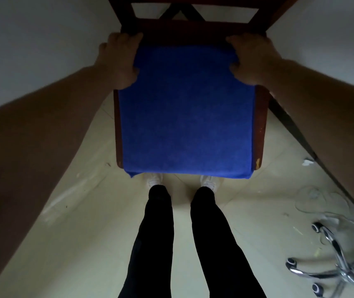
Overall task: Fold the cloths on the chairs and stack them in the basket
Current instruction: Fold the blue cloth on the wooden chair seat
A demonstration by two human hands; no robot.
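While the blue cloth (185,108) lies spread flat over the wooden chair (260,125) seat, the left grip (120,61) and right grip (251,61) each pinch a far corner, seemingly to draw that edge toward the near one for a first fold.

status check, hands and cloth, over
Left hand and right hand each grip a far corner of the blue cloth. Cloth lies flat on the wooden chair seat. Basket not in view.

A blue cloth (185,108) lies spread over the wooden chair (261,125).
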